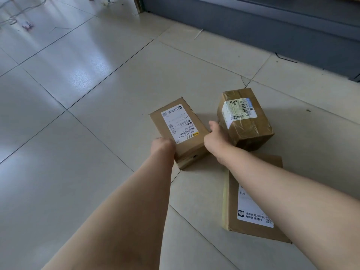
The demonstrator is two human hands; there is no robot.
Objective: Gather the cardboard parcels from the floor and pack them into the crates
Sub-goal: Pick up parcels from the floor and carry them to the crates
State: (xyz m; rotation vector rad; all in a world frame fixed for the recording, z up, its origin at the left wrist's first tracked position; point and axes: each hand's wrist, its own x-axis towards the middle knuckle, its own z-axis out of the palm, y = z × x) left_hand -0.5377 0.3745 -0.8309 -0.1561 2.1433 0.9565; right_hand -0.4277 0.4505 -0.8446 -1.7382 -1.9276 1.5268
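Pale glossy tile floor [78, 152] with dark grout lines fills the head-camera view. A grey cabinet base [272, 26] runs along the top right and a loose cable [11, 19] lies at the far top left. Three cardboard parcels sit close together right of centre. No crates are in view.

Two bare forearms reach forward and down to the labelled parcel [179, 131], the middle one, which carries a white shipping label. Its long axis points away from the person, with the far end angled a little to the left. The hands are at the two corners of its near end. The left hand [162, 146] grips the near-left corner, its fingers curled around the edge. The right hand [215, 137] is against the near-right corner, with its thumb [212, 125] lying up along the side. Its other fingers are hidden behind the hand, so it is unclear whether they hook underneath. The parcel looks tilted, but whether it has left the floor cannot be told.

The taped parcel [245, 119], wrapped in brown tape, stands just beside the right hand on its far side. The flat parcel [251, 201] lies nearest the person, partly under the right forearm.

The step in hand is probably lifting the labelled parcel with both hands. The right hand would be the nearer one for either remaining parcel.
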